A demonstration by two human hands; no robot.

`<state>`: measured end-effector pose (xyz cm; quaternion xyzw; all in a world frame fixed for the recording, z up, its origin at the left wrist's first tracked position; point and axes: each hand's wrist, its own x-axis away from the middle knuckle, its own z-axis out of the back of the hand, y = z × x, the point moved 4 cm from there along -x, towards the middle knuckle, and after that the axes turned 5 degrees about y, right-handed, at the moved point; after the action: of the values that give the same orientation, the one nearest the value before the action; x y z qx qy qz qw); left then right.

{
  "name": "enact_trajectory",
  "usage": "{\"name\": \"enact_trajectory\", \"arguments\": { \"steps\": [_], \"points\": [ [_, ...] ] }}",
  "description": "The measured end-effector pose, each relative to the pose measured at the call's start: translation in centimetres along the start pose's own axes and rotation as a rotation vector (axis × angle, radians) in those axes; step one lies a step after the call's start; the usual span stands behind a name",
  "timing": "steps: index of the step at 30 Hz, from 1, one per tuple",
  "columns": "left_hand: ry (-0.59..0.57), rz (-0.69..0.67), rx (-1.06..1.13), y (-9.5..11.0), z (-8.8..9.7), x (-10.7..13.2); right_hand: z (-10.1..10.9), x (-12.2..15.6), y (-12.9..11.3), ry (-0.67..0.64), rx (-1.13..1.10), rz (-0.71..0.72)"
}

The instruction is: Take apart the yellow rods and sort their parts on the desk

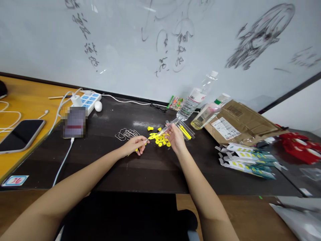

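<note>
In the middle of the dark table, my right hand (176, 136) is closed around a clear plastic tube (173, 124), tilted with its lower end toward my left hand. My left hand (135, 145) is closed in a pinch close to that end. A bit of yellow shows under its fingers, but what the fingertips hold is too small to make out. Small yellow plastic parts (160, 143) lie scattered between and behind the hands. Bent silver wire pieces (127, 134) sit in a pile behind my left hand. More clear tubes and yellow rods (185, 131) rest beyond my right hand.
Behind stand a water bottle (193, 102) and a bottle of yellowish liquid (207, 115). To the right are a cardboard parcel (232, 118) and flattened boxes (250, 160). A charging phone (75, 122) and a power strip (91, 100) occupy the left.
</note>
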<state>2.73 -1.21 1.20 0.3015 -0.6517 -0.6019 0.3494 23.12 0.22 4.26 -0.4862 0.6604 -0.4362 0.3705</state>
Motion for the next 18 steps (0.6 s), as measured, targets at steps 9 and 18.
{"name": "enact_trajectory", "arguments": {
  "steps": [9, 18],
  "points": [
    [0.036, -0.014, 0.093, 0.2, 0.1, 0.1, 5.7, -2.5, -3.1, 0.188, 0.315, 0.211],
    [0.042, -0.038, 0.070, 0.1, 0.1, 0.1, 9.4, -3.3, -3.2, 0.353, 1.448, 0.314]
  ]
}}
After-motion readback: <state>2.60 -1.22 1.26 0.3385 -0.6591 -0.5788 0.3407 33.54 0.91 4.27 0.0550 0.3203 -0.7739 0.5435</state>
